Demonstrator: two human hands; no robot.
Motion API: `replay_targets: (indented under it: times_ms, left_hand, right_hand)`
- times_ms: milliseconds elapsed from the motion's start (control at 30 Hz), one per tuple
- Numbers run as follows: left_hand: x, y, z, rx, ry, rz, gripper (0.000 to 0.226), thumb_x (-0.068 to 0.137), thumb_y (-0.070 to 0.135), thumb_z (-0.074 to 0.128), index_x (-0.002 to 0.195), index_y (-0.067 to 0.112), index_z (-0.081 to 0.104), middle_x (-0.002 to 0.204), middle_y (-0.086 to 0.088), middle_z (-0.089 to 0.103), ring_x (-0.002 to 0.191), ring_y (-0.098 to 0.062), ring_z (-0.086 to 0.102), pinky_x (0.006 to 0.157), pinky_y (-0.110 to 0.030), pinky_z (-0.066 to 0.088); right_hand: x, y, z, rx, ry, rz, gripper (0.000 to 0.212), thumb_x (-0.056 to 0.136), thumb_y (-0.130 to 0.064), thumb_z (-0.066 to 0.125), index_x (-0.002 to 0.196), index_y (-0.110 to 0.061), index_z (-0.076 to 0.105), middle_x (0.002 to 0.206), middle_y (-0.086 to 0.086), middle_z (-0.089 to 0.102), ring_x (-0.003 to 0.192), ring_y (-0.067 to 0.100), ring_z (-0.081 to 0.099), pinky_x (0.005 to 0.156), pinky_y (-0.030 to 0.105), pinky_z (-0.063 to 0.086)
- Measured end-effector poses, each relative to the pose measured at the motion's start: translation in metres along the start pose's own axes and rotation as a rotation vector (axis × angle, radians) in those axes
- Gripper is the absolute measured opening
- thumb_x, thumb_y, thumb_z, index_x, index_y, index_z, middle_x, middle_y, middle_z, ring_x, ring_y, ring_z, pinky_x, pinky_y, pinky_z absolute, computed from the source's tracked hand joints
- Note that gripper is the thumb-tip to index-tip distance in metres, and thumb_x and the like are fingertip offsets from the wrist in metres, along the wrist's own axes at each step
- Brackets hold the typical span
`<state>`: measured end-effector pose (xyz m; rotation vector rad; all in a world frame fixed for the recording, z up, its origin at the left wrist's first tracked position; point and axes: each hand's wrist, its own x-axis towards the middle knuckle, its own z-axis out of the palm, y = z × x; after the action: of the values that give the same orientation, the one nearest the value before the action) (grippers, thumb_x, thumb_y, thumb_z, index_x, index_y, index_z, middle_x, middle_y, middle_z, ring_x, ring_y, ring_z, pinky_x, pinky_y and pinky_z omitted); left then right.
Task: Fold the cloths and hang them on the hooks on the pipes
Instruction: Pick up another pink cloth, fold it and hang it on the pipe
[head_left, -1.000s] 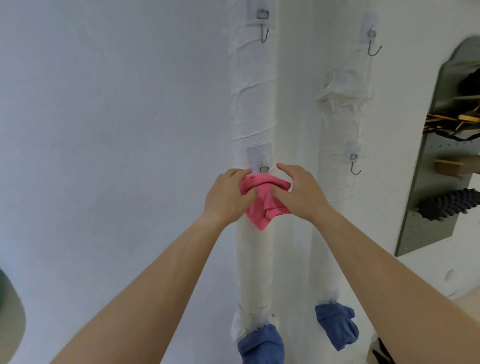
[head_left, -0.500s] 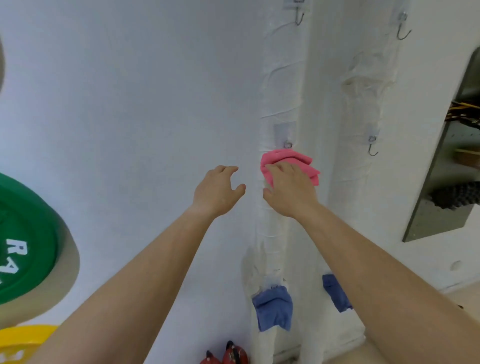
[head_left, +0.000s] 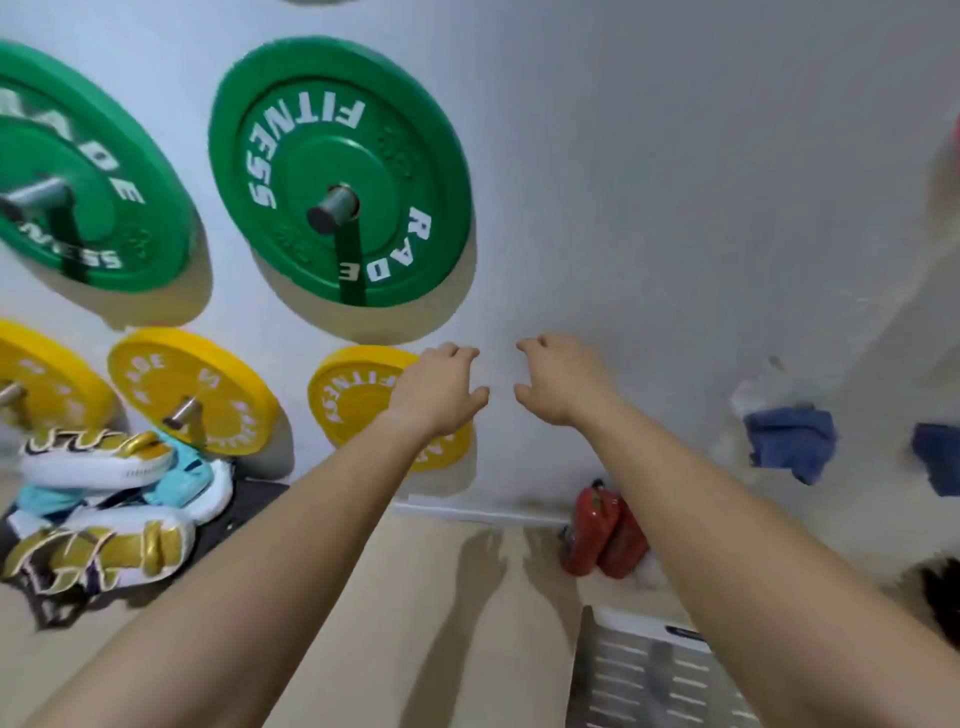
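Nearest the camera, two bare forearms reach forward from the bottom corners of the view. Under the right forearm sits a white slatted crate (head_left: 649, 670) on the pale floor (head_left: 415, 597). Farther out, the left hand (head_left: 436, 395) and the right hand (head_left: 563, 382) hang side by side in the air, near each other but apart. Both have loosely curled fingers and neither holds anything. The left hand overlaps a yellow weight plate (head_left: 358, 395) in the view. Beyond the hands, at the foot of the white wall (head_left: 675, 182), two red objects (head_left: 597, 530) stand together, too blurred to name. At the far left a heap of white, gold and turquoise padded gear (head_left: 104, 493) lies on the floor. On the wall above it two more yellow plates (head_left: 192, 384) hang on pegs. Higher up are a large green plate (head_left: 311, 156) lettered "RADE FITNESS" and a second green plate (head_left: 78, 171) at the left edge. Far right, a blue cloth (head_left: 789, 441) hangs bunched low on a white wrapped pipe (head_left: 748, 395), and a second blue cloth (head_left: 937, 457) hangs at the frame edge beside it. Both are well apart from the hands, and their hooks are lost in motion blur.
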<state>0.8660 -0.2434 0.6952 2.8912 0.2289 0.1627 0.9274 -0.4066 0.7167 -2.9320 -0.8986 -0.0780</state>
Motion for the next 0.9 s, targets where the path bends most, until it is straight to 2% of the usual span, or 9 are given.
replay_targets:
  times_ms: [167,333,500,600,900]
  left_hand:
    - [-0.099,-0.122,0.039,-0.038,-0.134,-0.207,0.063,0.090,0.045,0.056,0.144,0.018,0.041,0.140,-0.010,0.049,0.126,-0.033,0.048,0.096,-0.048,0.048]
    - [-0.186,-0.200,0.081,-0.053,-0.237,-0.416,0.056,0.091,0.044,0.053,0.139,0.016,0.045,0.133,-0.010,0.052,0.122,-0.034,0.050,0.094,-0.048,0.048]
    - [-0.259,-0.240,0.132,-0.159,-0.260,-0.680,0.054,0.092,0.040,0.053,0.141,0.018,0.044,0.137,-0.006,0.050,0.126,-0.028,0.048,0.094,-0.044,0.048]
    - [-0.306,-0.258,0.167,-0.202,-0.287,-0.837,0.057,0.094,0.039,0.053,0.145,0.018,0.040,0.145,-0.005,0.046,0.131,-0.027,0.044,0.101,-0.043,0.044]
    - [-0.477,-0.287,0.264,-0.358,-0.410,-1.238,0.054,0.095,0.033,0.055,0.143,0.013,0.044,0.136,-0.013,0.051,0.123,-0.033,0.051,0.097,-0.041,0.047]
  right_hand:
    - [-0.013,-0.121,0.074,0.027,-0.168,-0.122,0.055,0.088,-0.042,0.054,0.136,-0.017,0.048,0.135,0.011,0.050,0.126,0.034,0.047,0.099,0.046,0.042]
    - [-0.031,-0.211,0.147,0.025,-0.335,-0.277,0.055,0.089,-0.042,0.056,0.138,-0.018,0.047,0.138,0.010,0.049,0.132,0.033,0.041,0.100,0.044,0.041]
    - [-0.056,-0.271,0.225,0.029,-0.491,-0.427,0.055,0.092,-0.041,0.051,0.142,-0.019,0.043,0.138,0.008,0.049,0.130,0.030,0.042,0.101,0.045,0.042]
    - [-0.078,-0.294,0.271,0.024,-0.581,-0.491,0.056,0.093,-0.039,0.050,0.144,-0.020,0.040,0.140,0.007,0.047,0.128,0.029,0.043,0.100,0.043,0.040]
    - [-0.152,-0.360,0.397,-0.040,-0.859,-0.730,0.055,0.093,-0.035,0.050,0.144,-0.018,0.039,0.135,0.009,0.050,0.121,0.032,0.048,0.089,0.042,0.046]
